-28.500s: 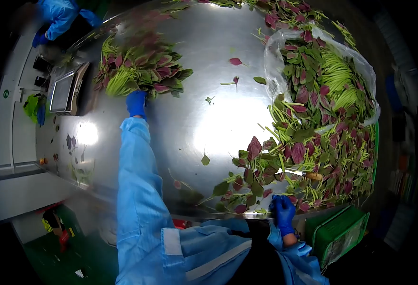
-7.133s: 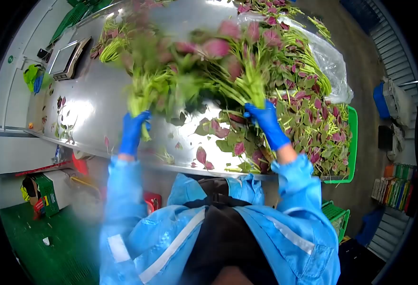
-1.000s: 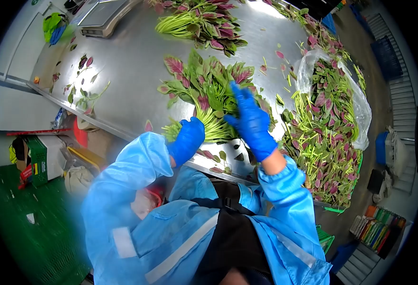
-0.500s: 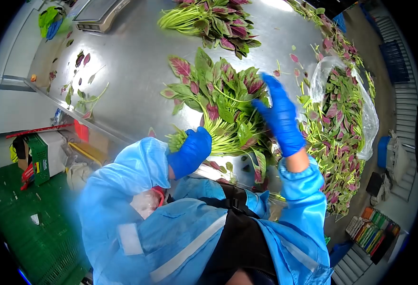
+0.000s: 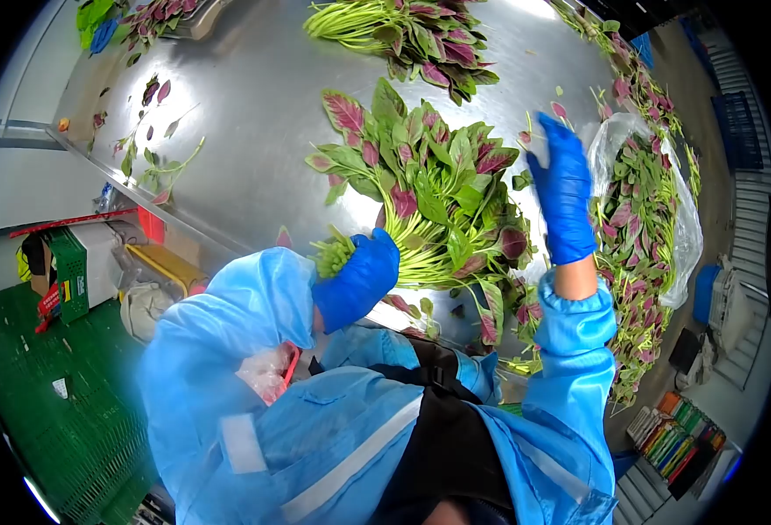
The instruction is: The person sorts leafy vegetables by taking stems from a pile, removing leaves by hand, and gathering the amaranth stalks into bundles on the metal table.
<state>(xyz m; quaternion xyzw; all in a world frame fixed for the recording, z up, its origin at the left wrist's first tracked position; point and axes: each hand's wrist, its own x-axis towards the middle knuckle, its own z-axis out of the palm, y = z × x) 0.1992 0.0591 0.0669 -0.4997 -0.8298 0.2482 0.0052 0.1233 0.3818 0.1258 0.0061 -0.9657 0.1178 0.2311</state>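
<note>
My left hand [image 5: 361, 276], in a blue glove, is wrapped round the stem ends of a bunch of red-and-green amaranth [image 5: 429, 197]. The bunch's leaves fan out to the right and away from me over the metal table. My right hand [image 5: 564, 197], gloved in blue too, is raised to the right of the leaves with its fingers stretched out, holding nothing. A gap separates it from the bunch. Between my right hand and the right edge, a clear plastic bag [image 5: 685, 254] holds loose amaranth stems [image 5: 630, 210].
Another amaranth bunch [image 5: 412, 35] lies at the far side of the metal table [image 5: 254, 96]. A scale [image 5: 202, 19] with leaves on it is at the far left. Loose leaves [image 5: 154, 171] are scattered nearby. A green crate [image 5: 75, 280] stands below the left edge.
My right hand has moved right, away from the bunch's leaves. My left hand keeps its grip on the stems. Amaranth leaves now show on the scale at the far left.
</note>
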